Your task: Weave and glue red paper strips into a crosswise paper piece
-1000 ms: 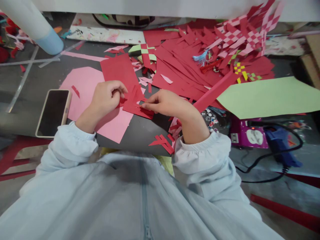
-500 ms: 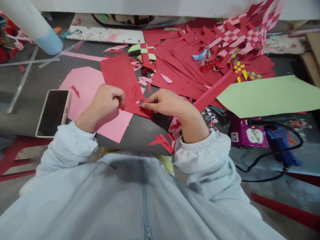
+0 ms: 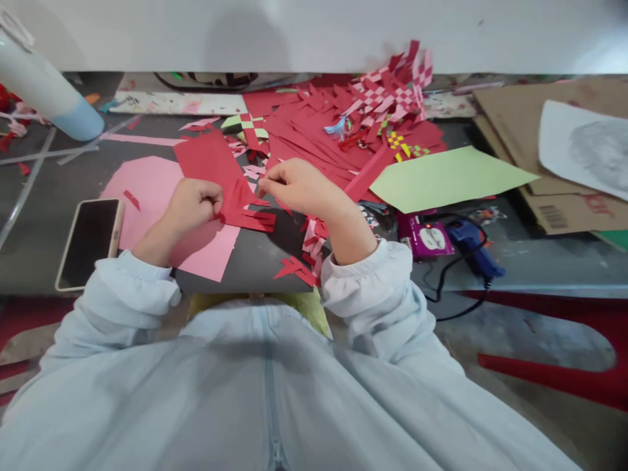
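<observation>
My left hand (image 3: 191,204) is closed in a pinch on the left edge of a red paper piece (image 3: 245,212) cut into strips. My right hand (image 3: 294,185) is closed too, its fingertips pinching the tip of one pale pink strip at the piece's upper right. The red piece lies over a pink paper sheet (image 3: 152,190) on the dark table (image 3: 250,261). Both arms wear pale blue sleeves.
A phone (image 3: 89,241) lies face up left of my left arm. A heap of red sheets and woven pink-red pieces (image 3: 353,111) fills the back. Right of it lie a green sheet (image 3: 441,176), a blue glue gun (image 3: 473,245) with cord, cardboard (image 3: 534,144). Red scraps (image 3: 294,268) lie near the edge.
The head camera has pulled back and turned right, showing more table and cardboard. My right hand has lifted from the lower strips to the piece's upper right corner. My left hand keeps its pinch.
</observation>
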Demonstrator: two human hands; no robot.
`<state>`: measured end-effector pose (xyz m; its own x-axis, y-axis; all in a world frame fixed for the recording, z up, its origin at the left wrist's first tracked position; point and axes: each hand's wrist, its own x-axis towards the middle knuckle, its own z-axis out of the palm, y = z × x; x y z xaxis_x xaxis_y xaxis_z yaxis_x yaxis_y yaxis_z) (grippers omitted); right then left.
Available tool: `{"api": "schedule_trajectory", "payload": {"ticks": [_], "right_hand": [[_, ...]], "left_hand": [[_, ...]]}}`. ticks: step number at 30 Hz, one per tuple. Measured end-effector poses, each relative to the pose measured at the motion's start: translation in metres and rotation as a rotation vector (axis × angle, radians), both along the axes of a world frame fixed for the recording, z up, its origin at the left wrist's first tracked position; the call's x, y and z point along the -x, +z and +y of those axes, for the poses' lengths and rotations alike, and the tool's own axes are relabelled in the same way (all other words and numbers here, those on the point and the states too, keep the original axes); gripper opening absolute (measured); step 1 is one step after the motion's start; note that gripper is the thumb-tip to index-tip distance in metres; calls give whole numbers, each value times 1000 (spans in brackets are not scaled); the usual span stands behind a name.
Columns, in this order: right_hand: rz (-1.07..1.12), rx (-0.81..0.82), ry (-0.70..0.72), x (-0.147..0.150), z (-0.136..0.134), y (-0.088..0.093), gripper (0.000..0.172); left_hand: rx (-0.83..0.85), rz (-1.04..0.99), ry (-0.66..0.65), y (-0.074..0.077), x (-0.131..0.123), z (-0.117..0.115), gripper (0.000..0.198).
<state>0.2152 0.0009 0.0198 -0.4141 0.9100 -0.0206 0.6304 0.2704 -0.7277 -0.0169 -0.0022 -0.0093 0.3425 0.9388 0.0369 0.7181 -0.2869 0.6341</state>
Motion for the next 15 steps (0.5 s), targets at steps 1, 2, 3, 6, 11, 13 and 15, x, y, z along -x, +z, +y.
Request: {"api": "schedule_trajectory", "payload": {"ticks": [1, 2, 3, 6, 11, 13, 15], "right_hand": [[-8, -15, -7, 0, -2, 5, 29], [-10, -42, -19, -2, -5, 11, 30], [-17, -68, -35, -4, -9, 16, 30], [-51, -159, -106, -16, -26, 29, 31], [-122, -392, -340, -56, -74, 38, 27], [-156, -453, -453, -75, -96, 40, 27], [-190, -493, -567, -95, -117, 41, 27]], "left_hand": [[-18, 0, -1, 3, -1, -1, 10], [-33, -5, -5, 6, -2, -2, 11], [-49, -14, -7, 9, -5, -4, 11], [-95, -32, -26, 20, -15, -15, 8], [-172, 1, -134, 36, -39, -43, 10], [-200, 24, -202, 40, -52, -55, 12], [-222, 22, -257, 44, -66, -66, 14]]}}
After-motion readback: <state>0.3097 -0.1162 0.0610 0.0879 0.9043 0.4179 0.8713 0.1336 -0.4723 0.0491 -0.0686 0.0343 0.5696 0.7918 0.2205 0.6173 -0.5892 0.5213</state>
